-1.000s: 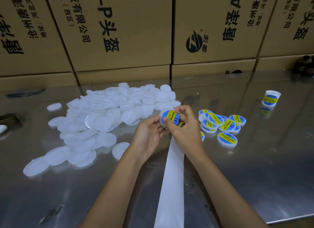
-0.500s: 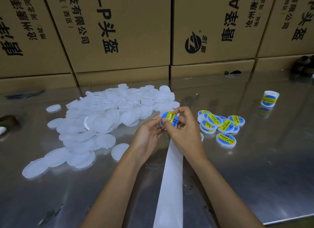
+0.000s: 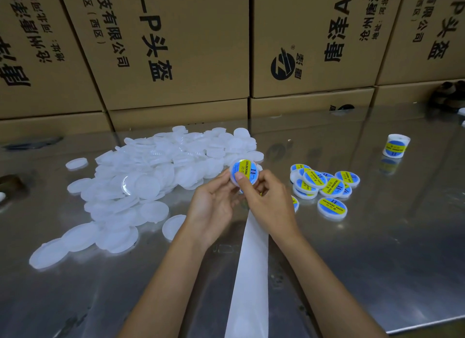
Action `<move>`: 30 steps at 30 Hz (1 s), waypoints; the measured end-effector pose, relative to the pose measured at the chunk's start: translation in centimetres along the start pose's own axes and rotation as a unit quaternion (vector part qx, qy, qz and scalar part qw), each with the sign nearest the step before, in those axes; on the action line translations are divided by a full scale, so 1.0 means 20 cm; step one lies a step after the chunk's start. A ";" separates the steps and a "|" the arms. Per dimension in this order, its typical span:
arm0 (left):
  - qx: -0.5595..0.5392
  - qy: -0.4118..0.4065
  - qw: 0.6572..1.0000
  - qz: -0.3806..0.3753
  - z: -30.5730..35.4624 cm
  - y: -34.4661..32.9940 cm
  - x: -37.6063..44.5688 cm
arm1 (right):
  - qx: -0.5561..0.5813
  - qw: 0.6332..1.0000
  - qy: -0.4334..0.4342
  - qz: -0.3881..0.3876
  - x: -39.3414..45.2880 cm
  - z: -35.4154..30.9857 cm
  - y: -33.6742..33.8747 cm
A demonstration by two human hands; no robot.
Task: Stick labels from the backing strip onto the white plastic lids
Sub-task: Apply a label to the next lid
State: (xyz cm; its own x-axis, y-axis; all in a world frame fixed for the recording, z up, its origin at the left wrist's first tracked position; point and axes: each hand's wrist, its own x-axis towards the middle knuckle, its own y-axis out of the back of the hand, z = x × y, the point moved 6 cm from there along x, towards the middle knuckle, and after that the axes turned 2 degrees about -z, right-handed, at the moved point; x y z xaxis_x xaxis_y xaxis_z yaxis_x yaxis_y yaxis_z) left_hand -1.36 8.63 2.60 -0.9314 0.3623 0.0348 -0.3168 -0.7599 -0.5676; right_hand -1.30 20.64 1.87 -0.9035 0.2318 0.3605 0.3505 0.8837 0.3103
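Pressing a blue-and-yellow round label [image 3: 243,172] onto one white plastic lid [image 3: 235,179] raised above the steel table [image 3: 377,237], left hand [image 3: 214,204] and right hand [image 3: 269,201] gripped it; next, likely, the labelled pile [image 3: 324,186].

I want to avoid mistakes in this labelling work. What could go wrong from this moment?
1. The right hand thumb presses the label near one edge only; the rest could trap a wrinkle.
2. The lid, pinched by the left hand, may slip.
3. The backing strip hanging off the table could snag a forearm.
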 end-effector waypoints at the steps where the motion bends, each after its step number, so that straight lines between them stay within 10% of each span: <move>1: -0.003 0.000 1.000 -0.002 0.00 0.00 0.00 | -0.004 1.000 0.005 -0.003 0.00 0.00 0.00; 11: 0.040 -0.026 0.999 0.015 0.01 0.02 0.01 | -0.073 0.996 0.043 0.024 0.01 -0.04 0.04; 17: 0.268 -0.095 0.955 0.090 0.06 0.07 -0.01 | -0.109 0.991 0.071 -0.016 0.01 -0.03 0.04; 25: 0.244 -0.119 0.957 0.102 0.06 0.06 -0.02 | 0.106 0.994 0.024 -0.022 0.01 -0.02 0.05; 30: 0.228 -0.151 0.949 0.154 0.09 0.10 -0.03 | -0.030 0.996 0.038 -0.072 -0.01 -0.01 -0.01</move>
State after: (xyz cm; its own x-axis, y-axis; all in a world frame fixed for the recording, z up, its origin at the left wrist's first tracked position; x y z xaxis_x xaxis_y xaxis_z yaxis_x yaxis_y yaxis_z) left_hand -1.77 5.83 2.95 -0.9794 -0.0345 0.1987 -0.0010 -0.9844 -0.1757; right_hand -1.12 20.37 1.88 -0.9250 0.0716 0.3733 0.2355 0.8788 0.4150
